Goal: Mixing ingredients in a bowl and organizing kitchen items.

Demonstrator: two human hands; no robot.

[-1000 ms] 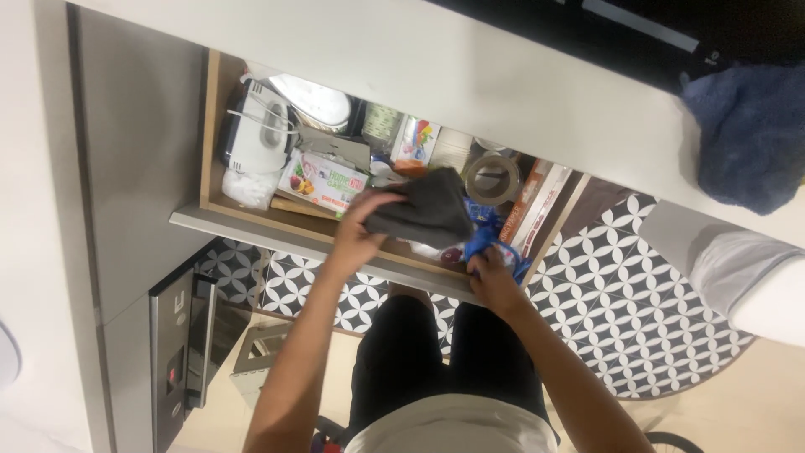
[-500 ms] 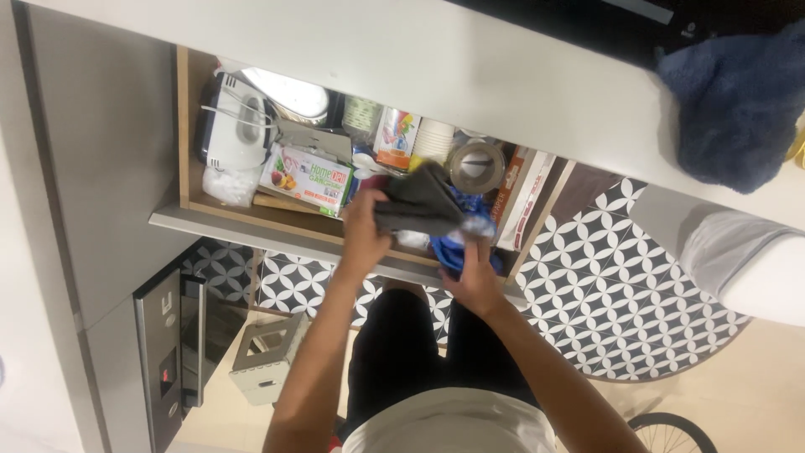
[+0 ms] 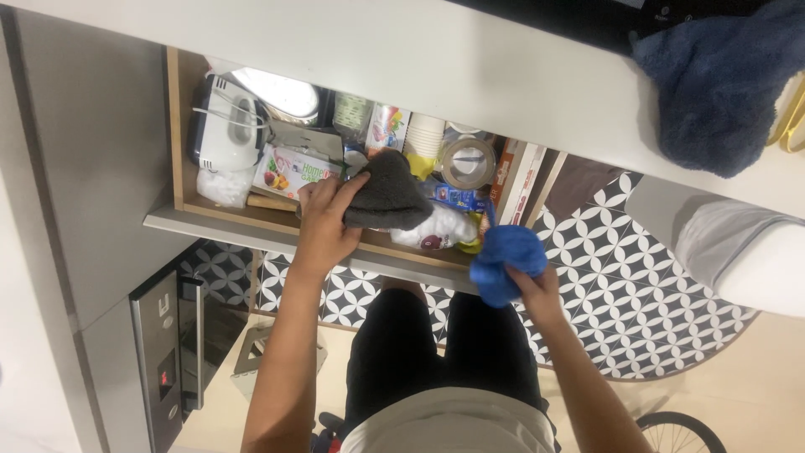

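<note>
Sorting through the open drawer (image 3: 251, 216), the person has the left hand (image 3: 323, 222) clamped on a dark grey cloth (image 3: 387, 195) lying over the drawer's front edge, near its middle, while the right hand (image 3: 537, 281) is closed around a bright blue cloth (image 3: 503, 260) held clear of the drawer, off its front right corner. One cloth is out; the grey one remains inside among a white hand mixer (image 3: 225, 126), a tape roll (image 3: 468, 163) and packets. Half a second ago both hands worked together over the drawer front, the blue cloth tucked under the grey one.
</note>
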